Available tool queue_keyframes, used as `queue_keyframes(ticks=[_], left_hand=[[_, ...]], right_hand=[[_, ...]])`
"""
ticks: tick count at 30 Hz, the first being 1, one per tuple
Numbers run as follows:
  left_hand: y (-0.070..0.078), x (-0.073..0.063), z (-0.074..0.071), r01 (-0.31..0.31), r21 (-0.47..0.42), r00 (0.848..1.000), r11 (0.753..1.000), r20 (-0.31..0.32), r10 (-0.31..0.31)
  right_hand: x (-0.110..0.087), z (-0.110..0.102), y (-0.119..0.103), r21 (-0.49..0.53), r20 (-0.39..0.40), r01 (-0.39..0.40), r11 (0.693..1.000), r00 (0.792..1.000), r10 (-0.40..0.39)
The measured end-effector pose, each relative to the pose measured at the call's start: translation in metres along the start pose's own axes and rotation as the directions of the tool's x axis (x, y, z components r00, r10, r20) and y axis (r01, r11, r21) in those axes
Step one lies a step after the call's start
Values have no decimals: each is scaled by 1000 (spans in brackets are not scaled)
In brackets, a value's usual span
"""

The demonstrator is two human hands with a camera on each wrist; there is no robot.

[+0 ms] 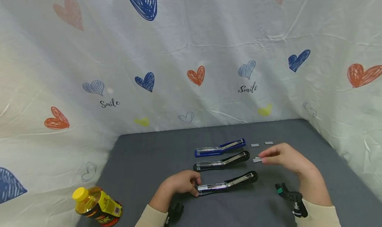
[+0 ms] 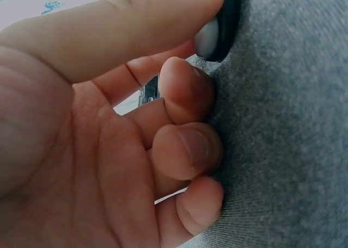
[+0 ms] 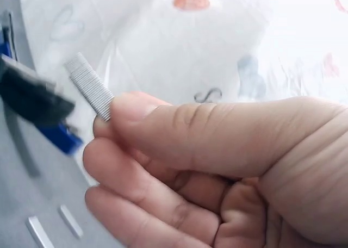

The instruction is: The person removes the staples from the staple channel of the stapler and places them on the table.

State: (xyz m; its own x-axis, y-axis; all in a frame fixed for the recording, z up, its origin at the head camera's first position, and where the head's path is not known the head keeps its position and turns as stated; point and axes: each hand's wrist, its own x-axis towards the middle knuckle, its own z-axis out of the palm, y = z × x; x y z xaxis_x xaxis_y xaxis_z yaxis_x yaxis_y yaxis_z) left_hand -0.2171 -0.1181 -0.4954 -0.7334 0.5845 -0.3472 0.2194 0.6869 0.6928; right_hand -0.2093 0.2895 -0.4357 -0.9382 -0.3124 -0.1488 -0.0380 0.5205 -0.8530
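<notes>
Between the thumb and fingertips of my right hand (image 1: 285, 158) is a strip of staples (image 3: 91, 90), one end sticking out past them, above the table. My left hand (image 1: 182, 182) grips the left end of the nearest black stapler (image 1: 222, 186), which lies opened out flat with its metal channel facing up. In the left wrist view the thumb presses on the stapler's dark rounded end (image 2: 229, 28), and the other fingers curl against the table. Behind it lie a second opened black stapler (image 1: 223, 162) and an opened blue stapler (image 1: 221, 148).
Two more staple strips, a left one (image 1: 255, 145) and a right one (image 1: 269, 143), lie right of the blue stapler. A yellow-capped bottle (image 1: 108, 205) stands at the front left. A white heart-printed curtain (image 1: 170, 101) hangs behind the grey table (image 1: 149, 160).
</notes>
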Motion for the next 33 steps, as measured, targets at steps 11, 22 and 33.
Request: queue_keyframes(ticks=[11,22,33], left_hand=[[0,-1,-1,17,-12,1000,1000,1,-17],[-3,2,0,17,-21,1000,1000,-1,-17],[-4,3,1,28,-31,1000,999,6,-27]], right_hand=[[7,-4,30,-66,167,-19,998,986,30],[17,30,23,-233,120,-220,947,960,252],[15,44,21,-296,57,-303,906,941,333]])
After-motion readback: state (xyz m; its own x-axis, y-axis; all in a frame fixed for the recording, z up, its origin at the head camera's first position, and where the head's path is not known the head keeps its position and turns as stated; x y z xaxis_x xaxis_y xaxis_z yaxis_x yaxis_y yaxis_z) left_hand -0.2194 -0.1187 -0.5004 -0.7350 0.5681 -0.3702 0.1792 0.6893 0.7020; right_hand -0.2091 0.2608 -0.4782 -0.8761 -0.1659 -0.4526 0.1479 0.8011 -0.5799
